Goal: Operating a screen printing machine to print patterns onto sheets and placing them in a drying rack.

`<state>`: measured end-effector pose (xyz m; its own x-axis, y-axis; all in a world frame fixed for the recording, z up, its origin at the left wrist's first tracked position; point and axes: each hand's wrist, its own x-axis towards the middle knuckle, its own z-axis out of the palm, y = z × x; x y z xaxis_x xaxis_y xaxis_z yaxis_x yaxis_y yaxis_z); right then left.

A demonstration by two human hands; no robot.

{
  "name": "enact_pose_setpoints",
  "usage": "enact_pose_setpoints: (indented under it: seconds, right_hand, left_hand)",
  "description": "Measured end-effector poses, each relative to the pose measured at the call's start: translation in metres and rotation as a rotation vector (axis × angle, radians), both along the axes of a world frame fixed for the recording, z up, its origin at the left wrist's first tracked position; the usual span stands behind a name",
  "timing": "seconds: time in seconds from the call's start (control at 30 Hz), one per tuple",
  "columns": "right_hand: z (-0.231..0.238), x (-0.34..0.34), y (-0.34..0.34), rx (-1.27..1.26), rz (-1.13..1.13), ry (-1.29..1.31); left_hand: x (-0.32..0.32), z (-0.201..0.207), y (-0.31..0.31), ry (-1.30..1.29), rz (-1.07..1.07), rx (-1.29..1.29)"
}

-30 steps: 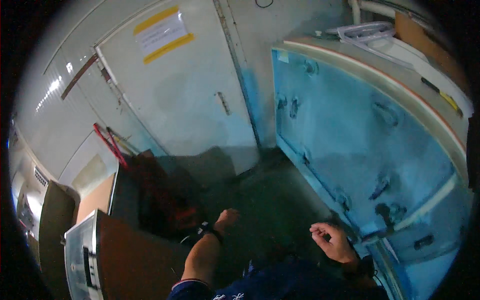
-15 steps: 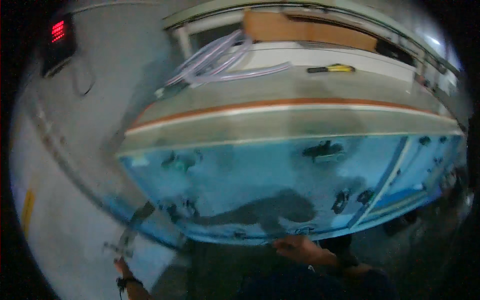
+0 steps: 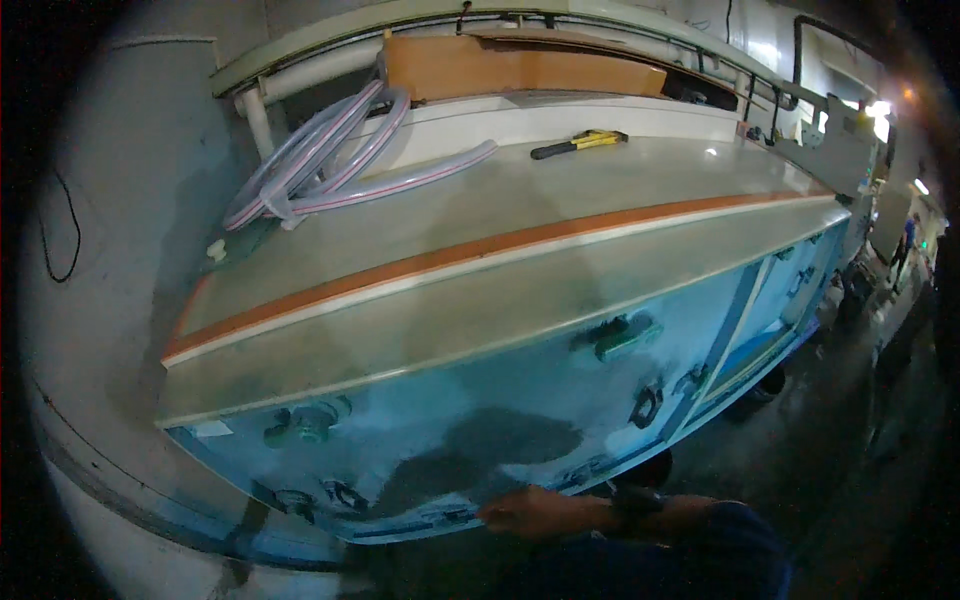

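My right hand [image 3: 522, 511] is at the lower edge of a light-blue panel [image 3: 440, 400], which forms the front of a long machine body. Its fingers look curled closed, and whatever they hold, if anything, is hidden. A dark band is around that wrist, and the forearm comes in from the lower right. Dark clamps or handles sit on the panel, among them a green-tinted one [image 3: 625, 340] and a black one [image 3: 646, 406]. A dark shadow falls across the panel's middle. My left hand is out of view.
On the greenish top [image 3: 560, 185] lie a coiled clear hose [image 3: 310, 165] and a yellow-and-black utility knife [image 3: 580, 144]. A brown cardboard piece [image 3: 520, 70] lies behind. A grey wall [image 3: 120, 200] rises at left. At far right, a person [image 3: 908, 240] stands in the distance.
The view has turned to the right, so the machine appears farther left and tilted. My left hand has gone out of view at the lower left. My right hand remains by the panel's lower edge.
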<state>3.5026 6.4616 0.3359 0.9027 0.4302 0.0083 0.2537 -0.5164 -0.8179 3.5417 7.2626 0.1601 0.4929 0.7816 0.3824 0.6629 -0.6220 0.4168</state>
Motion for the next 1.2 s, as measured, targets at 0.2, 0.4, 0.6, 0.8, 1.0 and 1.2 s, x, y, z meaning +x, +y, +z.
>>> enact_pose_setpoints:
  seconds: [0.2,0.4,0.6,0.8,1.0,1.2]
  right_hand:
    - [0.010,0.038,0.039,0.155,0.345,-0.253]
    - [-0.013,0.076,0.041,0.340,0.548,0.008]
    - [-0.007,0.069,0.124,0.356,0.957,-0.001]
    - [-0.036,0.071,0.238,0.372,1.044,-0.030]
    - [-0.012,0.050,0.425,0.398,1.161,-0.152]
    - [0.023,-0.037,0.630,0.477,1.296,-0.168]
  left_hand:
    - [-0.146,-0.008,-0.018,-0.230,-0.168,0.103]
    - [-0.189,0.039,-0.348,-0.634,-0.006,-0.745]
    - [-0.471,0.001,-0.511,-0.443,0.349,-0.442]
    - [-0.521,0.001,-0.634,-1.709,1.076,-0.813]
    - [-0.687,-0.017,-0.623,-1.247,1.270,-0.203]
    - [-0.779,-0.039,-0.607,-1.014,1.682,0.278]
